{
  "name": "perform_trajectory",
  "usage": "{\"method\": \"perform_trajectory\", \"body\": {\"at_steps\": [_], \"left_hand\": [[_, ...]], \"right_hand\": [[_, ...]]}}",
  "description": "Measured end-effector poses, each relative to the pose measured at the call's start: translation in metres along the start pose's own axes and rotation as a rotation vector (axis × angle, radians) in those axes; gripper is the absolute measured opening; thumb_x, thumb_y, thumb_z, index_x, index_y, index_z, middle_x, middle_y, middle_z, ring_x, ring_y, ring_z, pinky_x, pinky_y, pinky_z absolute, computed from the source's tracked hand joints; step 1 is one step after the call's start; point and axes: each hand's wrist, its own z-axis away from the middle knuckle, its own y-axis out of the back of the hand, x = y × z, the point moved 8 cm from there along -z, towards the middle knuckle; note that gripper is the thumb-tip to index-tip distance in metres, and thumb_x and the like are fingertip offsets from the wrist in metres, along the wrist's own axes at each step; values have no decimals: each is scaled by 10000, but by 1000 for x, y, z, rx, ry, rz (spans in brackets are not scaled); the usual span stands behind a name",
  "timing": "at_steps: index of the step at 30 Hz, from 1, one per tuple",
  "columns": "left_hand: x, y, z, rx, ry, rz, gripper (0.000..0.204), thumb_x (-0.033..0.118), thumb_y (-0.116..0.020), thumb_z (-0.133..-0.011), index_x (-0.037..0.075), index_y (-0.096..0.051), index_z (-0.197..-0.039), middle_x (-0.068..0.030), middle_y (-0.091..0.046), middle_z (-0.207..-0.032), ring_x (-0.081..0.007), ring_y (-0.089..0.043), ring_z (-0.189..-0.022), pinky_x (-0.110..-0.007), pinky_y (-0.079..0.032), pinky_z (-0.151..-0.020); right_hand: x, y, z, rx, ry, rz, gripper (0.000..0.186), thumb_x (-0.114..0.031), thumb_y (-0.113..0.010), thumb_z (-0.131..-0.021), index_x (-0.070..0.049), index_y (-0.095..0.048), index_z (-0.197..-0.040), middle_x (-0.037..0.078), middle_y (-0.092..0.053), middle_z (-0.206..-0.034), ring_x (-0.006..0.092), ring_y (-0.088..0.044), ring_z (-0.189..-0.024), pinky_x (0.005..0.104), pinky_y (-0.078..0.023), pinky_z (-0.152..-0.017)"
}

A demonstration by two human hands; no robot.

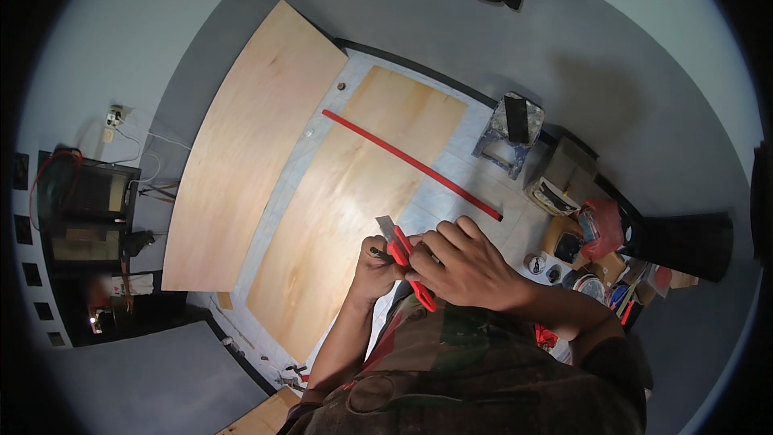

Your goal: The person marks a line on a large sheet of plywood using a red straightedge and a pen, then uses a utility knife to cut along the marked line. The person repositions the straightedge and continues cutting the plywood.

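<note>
In front of my chest, my right hand (463,266) is closed round a red utility knife (423,296). Its flat metal blade (384,228) sticks out, pointing up and to the left. My left hand (373,274) is closed beside it, the fingertips meeting those of the right. A short dark end of a thin pencil-like stick (375,252) shows from the left fist; the rest is hidden. Beyond both hands, a plywood sheet (322,217) lies on the floor, with a long red straight bar (411,163) slanting across it.
A larger plywood sheet (250,153) leans at the left. A stained step stool (512,130) stands at the far right, near a cardboard box (564,177). Cans, a red bag (600,229) and loose tools crowd the right side. A screen-fronted cabinet (88,209) is far left.
</note>
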Motion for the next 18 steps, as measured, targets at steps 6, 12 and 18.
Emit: {"method": "perform_trajectory", "body": {"at_steps": [6,12,18], "left_hand": [[6,-6,-18,-132,-233,-88,447,145,-957,-843,-15,-798,-1230,-129,-829,-1118,-184,-763,-1041,-386,-554,-1097],[18,-20,-29,-180,-209,-307,612,144,-936,-854,7,-714,-1408,-183,-781,-1176,-260,-760,-1071,-401,-546,-1078],[40,-41,-44,-220,-293,-631,588,161,-882,-890,-12,-701,-1421,-151,-668,-944,-280,-609,-850,-396,-500,-776]], "right_hand": [[19,-16,7,87,-161,-122,223,-286,-654,-1046,-77,-634,-973,66,-607,-759,251,-592,-709,416,-406,-738],[41,-33,21,312,-304,-341,212,-206,-597,-1052,-63,-638,-901,95,-622,-698,310,-596,-612,443,-415,-686],[59,-49,31,406,-338,-440,239,-162,-560,-1051,-38,-632,-860,152,-622,-694,388,-577,-597,504,-432,-607]]}}
